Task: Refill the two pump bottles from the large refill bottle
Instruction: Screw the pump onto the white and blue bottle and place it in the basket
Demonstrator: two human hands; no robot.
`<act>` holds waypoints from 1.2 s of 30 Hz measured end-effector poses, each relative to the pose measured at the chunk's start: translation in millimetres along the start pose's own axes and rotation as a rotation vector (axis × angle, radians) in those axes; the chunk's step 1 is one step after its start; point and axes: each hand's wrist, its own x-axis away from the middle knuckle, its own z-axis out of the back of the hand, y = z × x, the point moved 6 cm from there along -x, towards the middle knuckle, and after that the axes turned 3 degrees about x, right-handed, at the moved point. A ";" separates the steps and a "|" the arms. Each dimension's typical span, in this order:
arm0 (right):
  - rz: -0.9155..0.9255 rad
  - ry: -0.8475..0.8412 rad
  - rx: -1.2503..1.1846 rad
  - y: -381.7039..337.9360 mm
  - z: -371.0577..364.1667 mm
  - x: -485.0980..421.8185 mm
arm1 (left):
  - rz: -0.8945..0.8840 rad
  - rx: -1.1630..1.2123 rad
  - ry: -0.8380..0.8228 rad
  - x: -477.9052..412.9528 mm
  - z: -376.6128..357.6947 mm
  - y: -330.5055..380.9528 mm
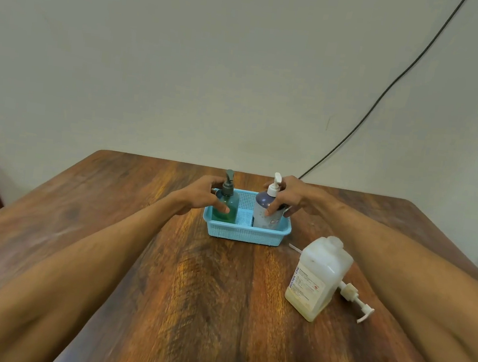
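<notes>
Nearest: wooden table (202,310), glossy grain, most of its surface bare.

Next, right of centre: large refill bottle (317,279), translucent white, squarish, standing upright, pale yellowish liquid showing low in the body. Neck apparently uncapped; not fully certain. Beside it, just to the right, detached white pump head (355,301) lying flat on the table. Risk: forearm passing close above could knock the open bottle over and spill it.

Further: light blue perforated basket (245,232), holding both pump bottles upright, apart, gap between them.
- Green pump bottle (225,207), grey pump, left end of basket. Left hand (200,194) curled around it, thumb on the front, fingers near the collar; grip looks loose, firmness not clear.
- White pump bottle (267,211), white pump, right end. Right hand (292,197) wrapped over shoulder and neck, fingertips pressed on the body.

Risks: lifting both at once could drag or tip the light basket; a hold by the pump collar could slip; both pumps on, so unscrewing one-handed may tilt a bottle.

Farthest: pale wall, black cable (391,88) running diagonally down behind the table.
</notes>
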 end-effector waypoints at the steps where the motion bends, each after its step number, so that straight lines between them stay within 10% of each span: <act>1: 0.002 -0.002 0.005 -0.1 0.2 -0.2 | 0.000 0.002 -0.001 0.0 -0.2 -0.8; 10: -0.005 0.096 0.036 -0.6 2.6 3.0 | 0.013 -0.012 -0.056 0.0 1.1 -1.7; 16: 0.013 0.224 0.103 -3.7 1.3 7.9 | -0.034 -0.200 0.208 4.1 2.7 5.2; 24: -0.006 -0.013 0.154 3.0 2.5 5.4 | 0.003 -0.127 -0.007 3.7 3.1 -0.3; 36: 0.069 0.183 0.150 -12.3 0.4 12.9 | -0.029 -0.308 0.375 -0.5 -2.9 -1.1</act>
